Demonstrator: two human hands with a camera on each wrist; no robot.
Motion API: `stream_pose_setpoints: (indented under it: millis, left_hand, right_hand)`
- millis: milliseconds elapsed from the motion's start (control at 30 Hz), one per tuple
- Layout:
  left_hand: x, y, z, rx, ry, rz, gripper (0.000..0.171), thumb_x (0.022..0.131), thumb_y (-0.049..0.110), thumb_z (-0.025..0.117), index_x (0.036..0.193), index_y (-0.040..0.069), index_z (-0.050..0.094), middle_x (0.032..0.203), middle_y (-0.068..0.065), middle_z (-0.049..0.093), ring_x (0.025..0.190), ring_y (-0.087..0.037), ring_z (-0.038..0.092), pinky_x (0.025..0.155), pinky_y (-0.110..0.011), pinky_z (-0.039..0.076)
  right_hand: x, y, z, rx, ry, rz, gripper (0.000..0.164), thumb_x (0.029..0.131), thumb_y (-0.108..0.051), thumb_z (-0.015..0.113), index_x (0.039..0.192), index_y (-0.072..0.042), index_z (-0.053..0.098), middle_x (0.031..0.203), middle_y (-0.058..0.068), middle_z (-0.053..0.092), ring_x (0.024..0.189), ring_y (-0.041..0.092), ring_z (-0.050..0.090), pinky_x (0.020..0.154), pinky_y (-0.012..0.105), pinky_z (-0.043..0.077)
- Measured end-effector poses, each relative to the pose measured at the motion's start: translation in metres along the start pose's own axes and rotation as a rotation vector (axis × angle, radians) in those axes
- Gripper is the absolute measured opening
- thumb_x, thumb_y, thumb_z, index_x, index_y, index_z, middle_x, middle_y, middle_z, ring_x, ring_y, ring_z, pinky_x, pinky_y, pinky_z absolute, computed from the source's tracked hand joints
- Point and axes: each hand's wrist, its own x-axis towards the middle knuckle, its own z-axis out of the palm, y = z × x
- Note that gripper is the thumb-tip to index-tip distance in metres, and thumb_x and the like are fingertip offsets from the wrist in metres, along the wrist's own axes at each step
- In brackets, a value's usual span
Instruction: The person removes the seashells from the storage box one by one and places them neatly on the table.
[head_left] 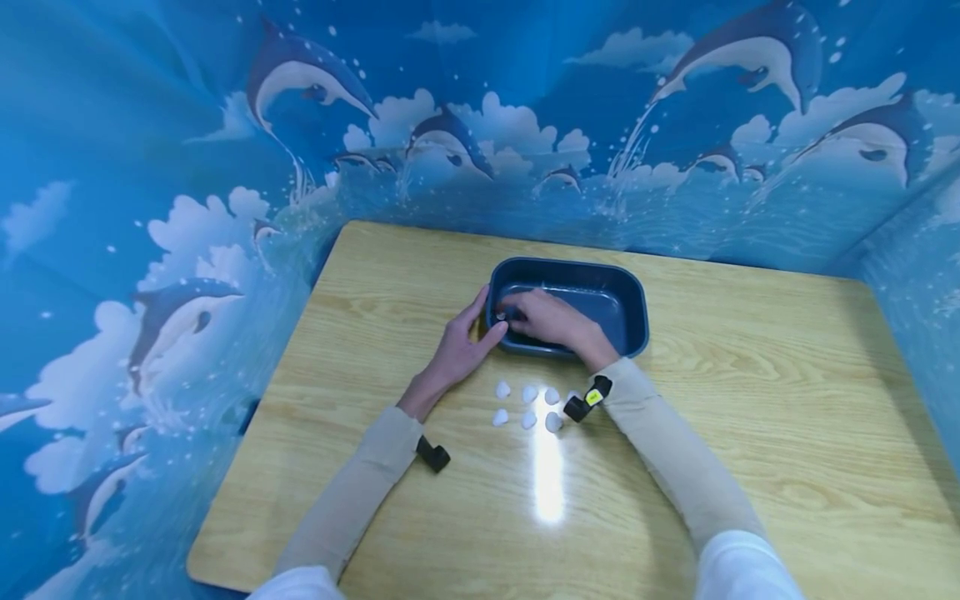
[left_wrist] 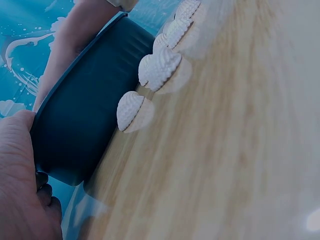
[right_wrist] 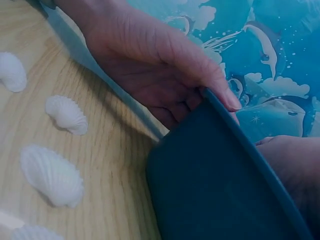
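Note:
A dark blue rectangular tub (head_left: 633, 312) stands on the wooden table. My left hand (head_left: 459, 346) grips its left end, the thumb over the rim and the other fingers against the outer wall (right_wrist: 200, 180). Inside the tub, at that same end, is my right hand (head_left: 551, 318) with its fingers bent downward. A small pale thing (head_left: 501, 316) shows right at its fingertips; I cannot tell whether they pinch it. The tub wall hides these fingers in both wrist views. White ribbed seashells (left_wrist: 165, 67) lie on the table in front of the tub.
The seashells form two short rows, among them a front-left shell (head_left: 500, 417), near my right wrist. Wooden tabletop (head_left: 750, 375) extends to the right. Behind and to the left hangs a blue dolphin-print curtain (head_left: 480, 92). A bright reflection (head_left: 548, 483) falls on the table.

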Motion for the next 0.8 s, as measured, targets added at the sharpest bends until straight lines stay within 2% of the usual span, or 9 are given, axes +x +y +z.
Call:
stream_pose_setpoints:
  millis: [133, 300, 433, 667, 800]
  left_hand:
    - [0.0, 0.0, 0.0, 0.0, 0.0, 0.003, 0.075, 0.106, 0.035, 0.06, 0.166, 0.006, 0.023, 0.17, -0.003, 0.028, 0.156, -0.018, 0.028, 0.129, -0.038, 0.023]
    - [-0.001, 0.0, 0.0, 0.002, 0.003, 0.002, 0.076, 0.106, 0.035, 0.06, 0.165, 0.004, 0.024, 0.17, -0.004, 0.028, 0.156, -0.018, 0.028, 0.129, -0.037, 0.023]
    - [-0.001, 0.0, -0.001, 0.001, 0.001, -0.012, 0.076, 0.106, 0.037, 0.06, 0.165, 0.003, 0.024, 0.171, -0.006, 0.027, 0.156, -0.019, 0.027, 0.129, -0.038, 0.023]
    - [-0.001, 0.0, -0.001, 0.012, 0.003, -0.033, 0.076, 0.106, 0.04, 0.059, 0.166, 0.008, 0.024, 0.171, -0.01, 0.026, 0.157, -0.019, 0.026, 0.129, -0.039, 0.024]
    - [-0.001, 0.001, -0.001, 0.013, -0.001, -0.039, 0.078, 0.106, 0.042, 0.06, 0.166, 0.009, 0.024, 0.172, -0.011, 0.025, 0.157, -0.021, 0.026, 0.129, -0.042, 0.025]
  right_hand:
    - [0.001, 0.0, 0.002, -0.014, 0.006, -0.004, 0.027, 0.101, -0.008, 0.069, 0.127, -0.001, 0.069, 0.121, 0.014, 0.073, 0.107, 0.026, 0.071, 0.094, 0.041, 0.06]
    - [-0.001, 0.0, 0.001, -0.036, 0.005, 0.02, 0.018, 0.1, -0.005, 0.068, 0.118, -0.003, 0.069, 0.112, 0.013, 0.074, 0.097, 0.025, 0.071, 0.086, 0.041, 0.06]
    - [-0.004, 0.001, -0.002, -0.056, -0.005, 0.051, 0.015, 0.102, -0.005, 0.065, 0.115, -0.004, 0.07, 0.11, 0.011, 0.074, 0.098, 0.024, 0.07, 0.087, 0.042, 0.06]
    - [-0.014, 0.005, -0.01, -0.036, -0.049, 0.116, 0.021, 0.105, -0.005, 0.057, 0.119, 0.0, 0.071, 0.113, 0.013, 0.074, 0.104, 0.026, 0.07, 0.094, 0.045, 0.059]
    - [-0.019, 0.008, -0.015, 0.0, -0.087, 0.128, 0.021, 0.105, -0.004, 0.054, 0.115, 0.002, 0.07, 0.108, 0.014, 0.072, 0.097, 0.024, 0.068, 0.088, 0.044, 0.058]
